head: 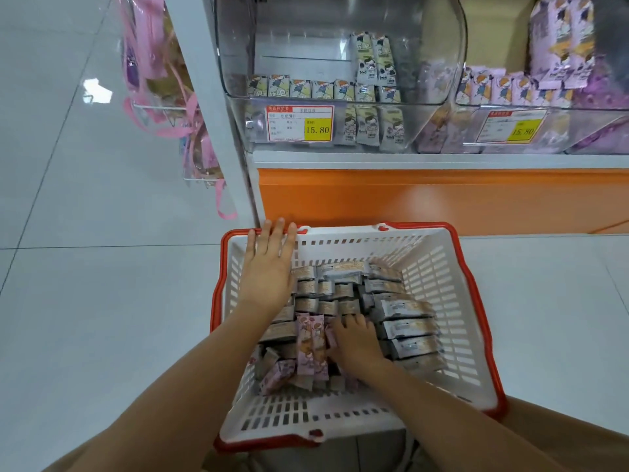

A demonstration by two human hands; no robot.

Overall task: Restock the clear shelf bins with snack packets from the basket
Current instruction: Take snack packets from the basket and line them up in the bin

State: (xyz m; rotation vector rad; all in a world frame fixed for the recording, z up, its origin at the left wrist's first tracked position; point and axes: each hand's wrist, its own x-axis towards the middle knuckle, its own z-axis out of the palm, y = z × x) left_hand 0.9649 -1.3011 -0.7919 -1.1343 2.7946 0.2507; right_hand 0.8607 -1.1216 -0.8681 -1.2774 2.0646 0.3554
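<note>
L hand (269, 267) lies flat w/ fingers (272, 229) straight, tips over the far-left corner of the basket (439, 274) rim, palm down over the inside wall; it grips nothing. R hand (357, 338) is down in the basket, fingers curled into the pile right at the edge of the pink pkts (308, 342). It touches them, but can't tell if it actually has hold of one, as thumb and fingertips are buried. Basket is white slotted plastic w/ red rim and sits low in front of the person, just before the shelf (408, 160). Inside are mostly grey pkts (405, 328) in rough rows toward the right and far side, w/ the pink ones in a small bunch near the middle-left. Above, on the shelf, the left clear bin (238, 63) holds a row of pale cartoon-print pkts (316, 88) along its front plus a short stack at the right, rest of the bin bare. It has a red/yellow price tag (299, 123) reading 15.80 on the front. Right clear bin (585, 131) holds purple pkts (493, 88), w/ its own tag (514, 129). There is an orange panel (408, 195) under the shelf. Clear bags w/ pink straps (153, 63) hang at the shelf's left end. Pale tiled floor (85, 301) all round.
</note>
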